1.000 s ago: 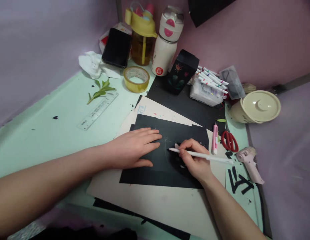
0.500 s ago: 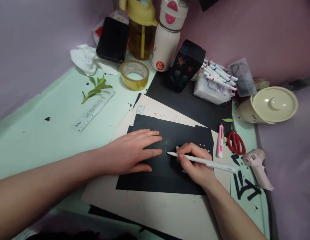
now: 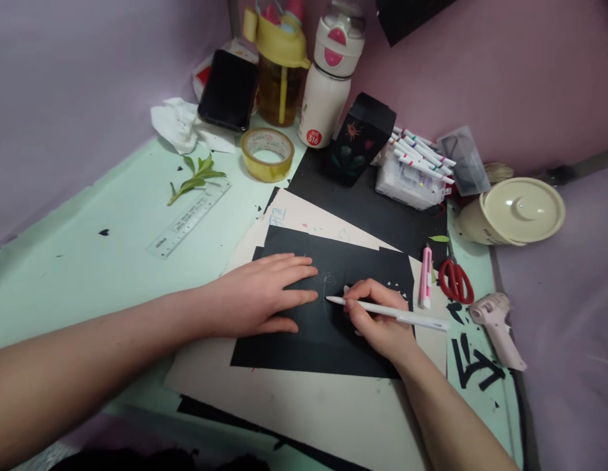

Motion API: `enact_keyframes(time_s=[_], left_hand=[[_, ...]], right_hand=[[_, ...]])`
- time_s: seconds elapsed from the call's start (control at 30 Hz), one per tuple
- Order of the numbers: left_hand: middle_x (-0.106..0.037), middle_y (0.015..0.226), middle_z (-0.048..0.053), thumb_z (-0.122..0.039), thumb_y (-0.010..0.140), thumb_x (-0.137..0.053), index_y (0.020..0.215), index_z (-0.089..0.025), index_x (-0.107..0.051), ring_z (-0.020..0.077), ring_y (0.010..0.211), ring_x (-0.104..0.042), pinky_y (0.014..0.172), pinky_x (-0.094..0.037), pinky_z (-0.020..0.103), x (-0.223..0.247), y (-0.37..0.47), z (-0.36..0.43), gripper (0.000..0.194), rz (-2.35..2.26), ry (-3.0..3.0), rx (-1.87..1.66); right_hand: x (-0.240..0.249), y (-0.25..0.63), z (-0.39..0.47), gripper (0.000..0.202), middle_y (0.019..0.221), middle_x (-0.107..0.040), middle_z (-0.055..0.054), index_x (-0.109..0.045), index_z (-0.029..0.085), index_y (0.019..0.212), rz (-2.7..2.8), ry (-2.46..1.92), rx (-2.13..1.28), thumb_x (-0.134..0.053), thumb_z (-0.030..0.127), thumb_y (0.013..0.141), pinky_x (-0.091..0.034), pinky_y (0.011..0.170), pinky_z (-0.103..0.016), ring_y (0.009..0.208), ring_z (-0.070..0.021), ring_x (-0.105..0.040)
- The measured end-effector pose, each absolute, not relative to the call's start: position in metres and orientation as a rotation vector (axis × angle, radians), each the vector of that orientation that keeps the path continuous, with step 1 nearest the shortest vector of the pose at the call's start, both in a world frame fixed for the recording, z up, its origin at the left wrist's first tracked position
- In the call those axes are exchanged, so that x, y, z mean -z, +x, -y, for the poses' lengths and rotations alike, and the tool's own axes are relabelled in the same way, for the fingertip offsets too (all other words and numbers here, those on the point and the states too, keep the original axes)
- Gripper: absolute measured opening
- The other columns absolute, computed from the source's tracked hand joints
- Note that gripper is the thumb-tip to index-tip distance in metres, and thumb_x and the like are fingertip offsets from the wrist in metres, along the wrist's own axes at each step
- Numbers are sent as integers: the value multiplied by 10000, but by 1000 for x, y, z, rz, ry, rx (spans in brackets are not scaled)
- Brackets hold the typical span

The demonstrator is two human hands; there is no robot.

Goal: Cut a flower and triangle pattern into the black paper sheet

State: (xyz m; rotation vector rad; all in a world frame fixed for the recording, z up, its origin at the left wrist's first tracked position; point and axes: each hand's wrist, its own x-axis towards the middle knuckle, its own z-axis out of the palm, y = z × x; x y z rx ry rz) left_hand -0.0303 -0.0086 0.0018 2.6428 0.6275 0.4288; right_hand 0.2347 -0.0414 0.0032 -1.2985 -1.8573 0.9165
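Black paper (image 3: 284,353) lies over pale sheets, with a faint flower drawing (image 3: 326,280) near its middle. My left hand (image 3: 264,294) rests flat on the paper's left part, fingers spread, holding nothing. My right hand (image 3: 379,320) grips a white pen (image 3: 402,314) between thumb and fingers; its tip is at the paper, just below the flower and by the faint stem line. Small pale cutouts (image 3: 396,285) lie at the paper's right edge, beyond my right hand.
A leafy sprig (image 3: 198,176), a clear ruler (image 3: 190,219) and a tape roll (image 3: 267,154) lie at the left. Behind stand a white bottle (image 3: 324,98) and a black box (image 3: 363,140). Red scissors (image 3: 455,281), a pink cutter (image 3: 426,278) and a glue gun (image 3: 497,330) are right.
The camera view has shifted slightly, so the back items appear lower and the right-side items further left. Both hands keep their poses, and the pen tip stays near the stem.
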Motion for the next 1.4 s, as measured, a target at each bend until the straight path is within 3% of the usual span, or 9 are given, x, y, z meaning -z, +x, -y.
enact_keyframes(time_s=[0.23, 0.53, 0.7, 1.4], left_hand=[[-511, 1449, 210, -393, 906, -668, 1309, -175, -618, 395, 1373, -455, 1103, -415, 585, -2, -30, 8, 461, -607, 2722, -388], [-500, 1466, 182, -420, 916, -649, 1325, -201, -600, 368, 1394, -434, 1122, -403, 556, -3, -30, 8, 467, -620, 2743, -341], [-504, 1462, 186, -413, 915, -652, 1313, -192, -611, 375, 1392, -434, 1121, -402, 562, -3, -30, 7, 457, -616, 2735, -352], [-496, 1464, 196, -414, 922, -644, 1320, -184, -603, 385, 1391, -432, 1113, -406, 577, -2, -30, 6, 461, -598, 2723, -354]], right_hand=[[0, 235, 42, 119, 669, -637, 14, -590, 214, 743, 1830, -1284, -973, -595, 180, 857, -441, 528, -246, 551, -122, -576], [0, 234, 42, 116, 656, -610, 29, -569, 213, 751, 1836, -1289, -988, -598, 170, 856, -440, 558, -256, 515, -106, -523], [-1, 233, 43, 117, 639, -595, 32, -562, 212, 751, 1822, -1292, -1007, -585, 166, 856, -389, 497, -238, 496, -101, -505], [2, 237, 44, 124, 663, -605, 42, -559, 217, 754, 1802, -1277, -1014, -599, 151, 851, -413, 553, -239, 530, -94, -529]])
